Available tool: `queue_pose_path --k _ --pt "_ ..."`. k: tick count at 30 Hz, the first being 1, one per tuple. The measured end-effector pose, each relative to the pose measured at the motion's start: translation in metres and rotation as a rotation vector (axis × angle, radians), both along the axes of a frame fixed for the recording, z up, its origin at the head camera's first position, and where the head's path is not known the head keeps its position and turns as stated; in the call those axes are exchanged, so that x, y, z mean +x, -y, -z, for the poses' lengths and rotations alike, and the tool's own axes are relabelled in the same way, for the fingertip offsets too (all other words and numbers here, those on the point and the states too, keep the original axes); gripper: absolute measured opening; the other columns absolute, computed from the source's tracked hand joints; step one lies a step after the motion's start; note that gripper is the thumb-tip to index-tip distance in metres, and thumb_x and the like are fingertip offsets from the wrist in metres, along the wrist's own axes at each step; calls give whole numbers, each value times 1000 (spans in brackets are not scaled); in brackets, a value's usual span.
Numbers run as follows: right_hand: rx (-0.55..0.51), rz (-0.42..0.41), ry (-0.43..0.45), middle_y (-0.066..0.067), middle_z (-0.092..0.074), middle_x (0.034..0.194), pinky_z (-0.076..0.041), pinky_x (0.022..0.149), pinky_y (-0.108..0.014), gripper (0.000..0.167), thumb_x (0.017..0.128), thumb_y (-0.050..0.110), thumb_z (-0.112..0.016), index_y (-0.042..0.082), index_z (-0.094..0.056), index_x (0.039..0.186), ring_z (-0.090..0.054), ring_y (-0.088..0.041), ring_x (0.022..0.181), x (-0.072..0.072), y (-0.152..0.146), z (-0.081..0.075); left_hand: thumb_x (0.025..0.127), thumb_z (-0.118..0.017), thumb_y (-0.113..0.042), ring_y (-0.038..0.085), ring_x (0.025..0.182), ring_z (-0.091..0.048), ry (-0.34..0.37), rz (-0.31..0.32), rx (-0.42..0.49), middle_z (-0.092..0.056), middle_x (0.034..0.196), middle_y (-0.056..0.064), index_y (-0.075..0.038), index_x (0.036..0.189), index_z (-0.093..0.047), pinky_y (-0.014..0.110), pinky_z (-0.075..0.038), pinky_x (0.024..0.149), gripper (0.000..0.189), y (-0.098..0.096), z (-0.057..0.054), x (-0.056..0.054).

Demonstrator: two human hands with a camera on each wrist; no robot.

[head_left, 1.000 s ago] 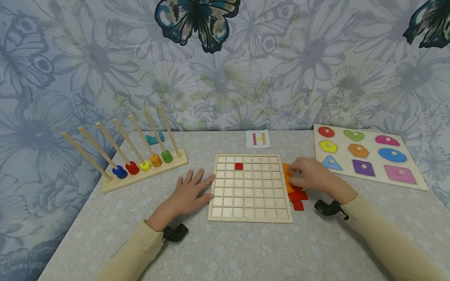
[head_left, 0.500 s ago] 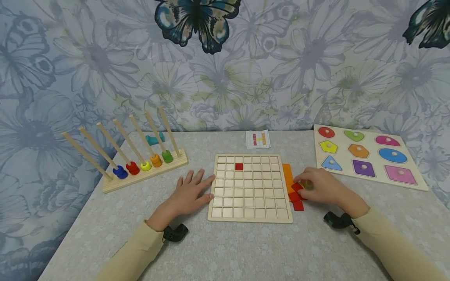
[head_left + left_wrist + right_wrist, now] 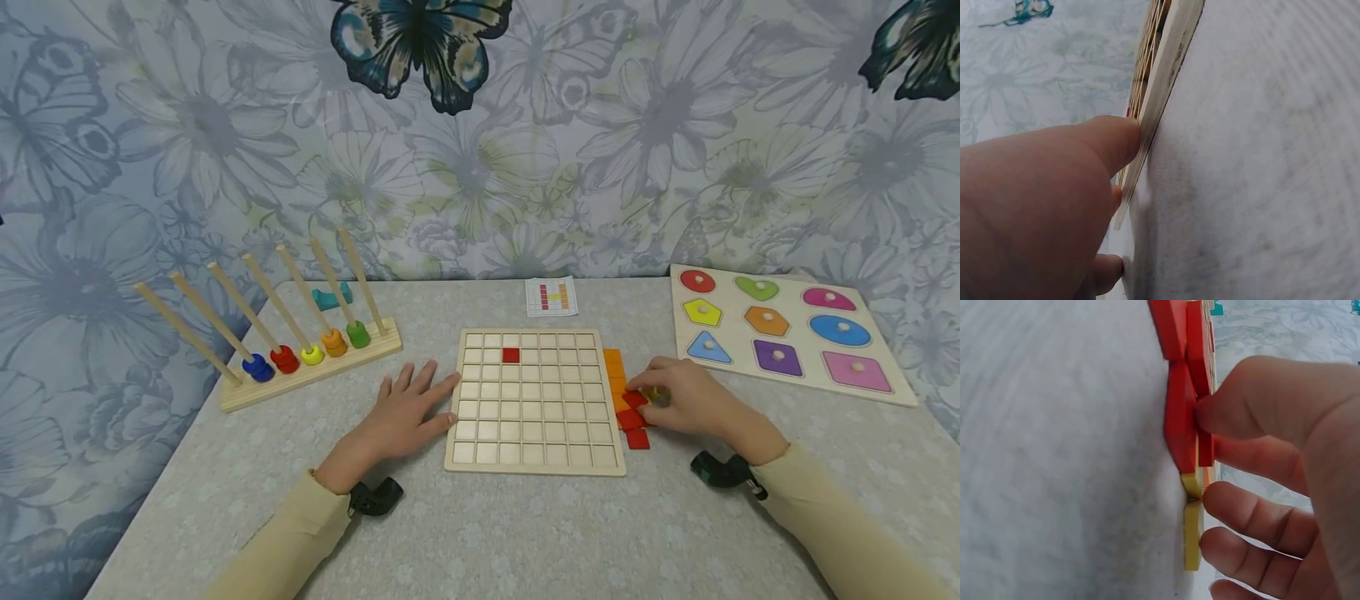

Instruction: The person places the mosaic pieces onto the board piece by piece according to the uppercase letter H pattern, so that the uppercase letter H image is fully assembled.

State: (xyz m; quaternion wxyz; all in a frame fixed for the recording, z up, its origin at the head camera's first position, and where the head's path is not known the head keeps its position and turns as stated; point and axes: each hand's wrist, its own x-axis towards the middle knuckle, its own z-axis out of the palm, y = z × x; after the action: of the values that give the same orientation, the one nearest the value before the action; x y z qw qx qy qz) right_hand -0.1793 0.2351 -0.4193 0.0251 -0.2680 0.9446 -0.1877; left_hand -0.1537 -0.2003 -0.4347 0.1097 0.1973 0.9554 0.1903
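The left hand (image 3: 405, 421) lies with fingers spread at the left edge of a wooden grid board (image 3: 452, 463). Its thumb and index fingertip touch the board's rim, seen close up in the left wrist view as the thumb (image 3: 1116, 140) against the wooden side (image 3: 1169, 69). One red square tile (image 3: 511, 355) sits in a cell of the upper rows. Right of the board, the right hand (image 3: 686, 400) pinches a red tile (image 3: 635, 399) between thumb and index finger. Other red tiles (image 3: 1180, 419) lie under and beside it, with yellow tiles (image 3: 1192, 534) below the other fingers.
Orange tiles (image 3: 613, 363) line the board's right edge. A pattern card (image 3: 552, 310) lies behind the board. To the left stands a peg stacker (image 3: 300, 379) with coloured rings and a teal piece (image 3: 327, 300) behind it. A shape puzzle (image 3: 806, 379) lies at the back right.
The right hand has moved from the orange tiles toward the front, onto the red tiles, and has stayed there over the last half second. The left hand keeps its place.
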Motion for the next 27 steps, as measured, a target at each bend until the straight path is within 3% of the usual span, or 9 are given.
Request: queue_pose_path --k 8,27 --pt "5 14 -9 6 -65 87 -42 63 -22 21 81 16 -80 13 -80 102 -48 -8 74 -2 0 2 106 -52 -44 56 154 -7 0 -5 -7 -19 169 25 -21 161 -34 81 -7 114 63 0 1 0" --pt "16 32 -15 4 -66 85 -44 62 -20 21 80 18 -83 11 -81 100 -49 -9 72 0 0 1 106 -53 -43 57 154 -8 -9 -5 2 -20 168 25 -20 161 -35 81 -8 114 62 1 0 1"
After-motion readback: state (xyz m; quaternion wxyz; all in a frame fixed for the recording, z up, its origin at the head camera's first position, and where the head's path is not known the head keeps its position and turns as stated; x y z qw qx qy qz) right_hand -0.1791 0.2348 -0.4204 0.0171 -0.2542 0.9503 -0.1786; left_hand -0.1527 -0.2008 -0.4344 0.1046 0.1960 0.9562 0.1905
